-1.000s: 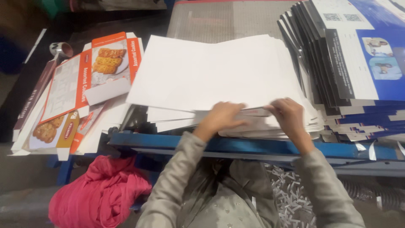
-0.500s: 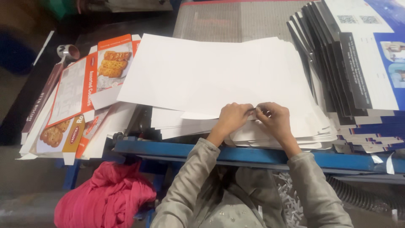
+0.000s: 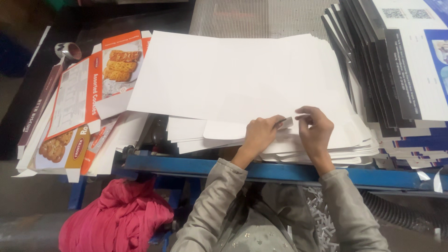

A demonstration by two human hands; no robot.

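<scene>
A stack of white die-cut cardboard sheets (image 3: pixel 233 79) lies blank side up on the blue-edged table (image 3: pixel 186 165). My left hand (image 3: pixel 260 135) and my right hand (image 3: pixel 315 129) meet at the stack's near edge. Together they pinch a small white cardboard tab (image 3: pixel 287 123) between thumbs and fingertips. The tab sticks up slightly from the top sheet. Grey sleeves cover both forearms.
Flat orange printed biscuit cartons (image 3: pixel 88 88) lie fanned at the left, with a tape roll (image 3: pixel 68 50) behind them. A tall pile of dark blue and white flat boxes (image 3: pixel 401 74) stands at the right. A pink cloth (image 3: pixel 116 219) hangs below the table. A grey hose (image 3: pixel 401 214) runs underneath at the right.
My hands have come together from the stack's near edge onto the top sheet and now pinch a small tab. The view has shifted slightly.
</scene>
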